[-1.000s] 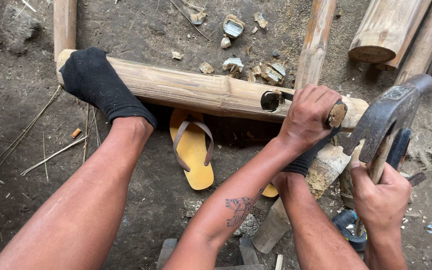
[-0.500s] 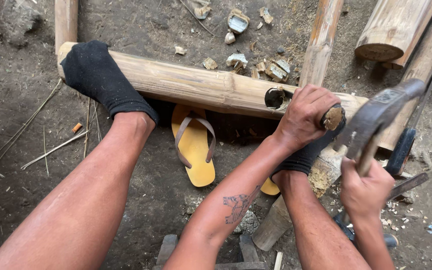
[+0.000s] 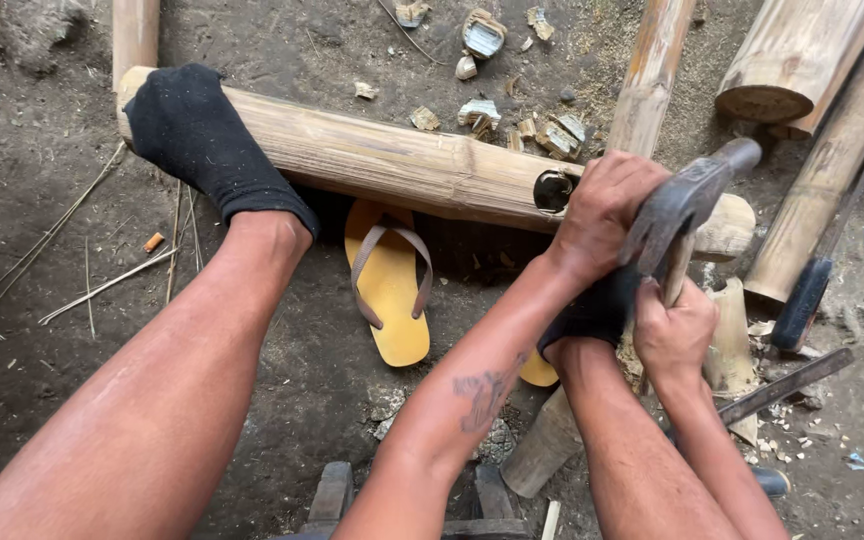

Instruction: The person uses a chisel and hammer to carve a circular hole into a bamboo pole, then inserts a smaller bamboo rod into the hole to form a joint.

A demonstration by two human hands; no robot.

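Gripping, right hand: the right hand (image 3: 674, 330) is closed tight round the wooden handle of a hammer (image 3: 687, 205), low and right of centre; the dark metal head sits just above the other hand's knuckles.
Left hand: the left hand (image 3: 602, 212) is curled shut on top of the bamboo pole, beside the hole; whatever it pinches is hidden under the hammer head, possibly a chisel or peg, I cannot tell.
Bamboo pole: the bamboo pole (image 3: 382, 160) lies across the ground from far left to right of centre, with a dark round hole (image 3: 552, 190) cut into it close to its right end.
Left foot: a foot in a black sock (image 3: 197, 140) presses on the left end of the pole, the bare leg running down to the near left corner.
Right foot: a second black-socked foot (image 3: 587, 315) shows below the left wrist, mostly covered by the arms.
Sandal: a yellow flip-flop (image 3: 389, 285) with brown straps lies on the dirt just near of the pole, between the legs.
Offcuts: pale bamboo chips (image 3: 542, 130) are scattered on the far side of the pole.
Other poles: more bamboo lengths (image 3: 802, 50) lie at the far right.
Ground: dark packed earth (image 3: 42, 240) with thin splinters on the left.
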